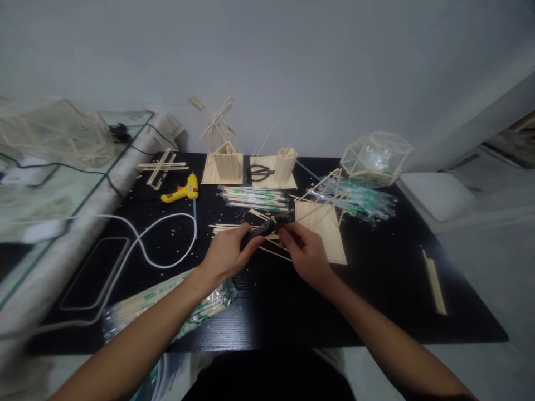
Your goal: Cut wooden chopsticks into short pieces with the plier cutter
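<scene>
My left hand [231, 249] is wrapped around a black hand tool [264, 227], thumb along its near side. The tool slants up and right over the loose sticks; its exact kind is unclear. My right hand [306, 249] is closed in a pinch at the tool's far end, and what its fingertips hold is too small to make out. Under and beside both hands lie thin pale wooden sticks [273, 253]. Right of them is a wooden board [324, 223] with a frame of sticks [330, 188] on its back part.
Behind stand a stick windmill [228, 161], a round stick cup [286, 166] and black scissors [259, 173]. A yellow glue gun [184, 189] and white cable [161, 266] lie left. Bagged sticks [254, 197] sit mid-table; another bag [142, 303] is near the front edge.
</scene>
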Demonstrator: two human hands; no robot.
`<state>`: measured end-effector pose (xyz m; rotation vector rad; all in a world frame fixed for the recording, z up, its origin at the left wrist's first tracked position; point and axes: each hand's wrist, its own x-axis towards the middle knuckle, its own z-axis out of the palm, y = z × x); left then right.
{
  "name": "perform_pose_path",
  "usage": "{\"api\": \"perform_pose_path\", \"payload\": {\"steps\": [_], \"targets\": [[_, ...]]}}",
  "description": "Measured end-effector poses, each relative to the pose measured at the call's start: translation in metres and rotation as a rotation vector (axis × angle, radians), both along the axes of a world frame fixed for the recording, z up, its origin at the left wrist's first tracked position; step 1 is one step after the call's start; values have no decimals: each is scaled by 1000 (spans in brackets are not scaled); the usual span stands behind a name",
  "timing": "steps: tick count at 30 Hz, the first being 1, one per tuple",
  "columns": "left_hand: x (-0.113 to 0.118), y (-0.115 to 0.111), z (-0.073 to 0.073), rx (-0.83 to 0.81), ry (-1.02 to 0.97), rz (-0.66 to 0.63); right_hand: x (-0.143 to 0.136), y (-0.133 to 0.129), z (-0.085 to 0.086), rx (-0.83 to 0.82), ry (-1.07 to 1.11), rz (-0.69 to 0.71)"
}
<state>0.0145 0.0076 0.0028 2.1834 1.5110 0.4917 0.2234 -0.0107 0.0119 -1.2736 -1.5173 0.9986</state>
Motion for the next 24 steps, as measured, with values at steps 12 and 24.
{"api": "perform_pose_path", "payload": {"steps": [12, 24], "targets": [[-1, -1, -1, 158, 50, -35, 3, -1, -2, 66, -79, 44], [-8, 1, -5, 150, -93, -138, 5, -3, 1, -304, 321, 180]]}}
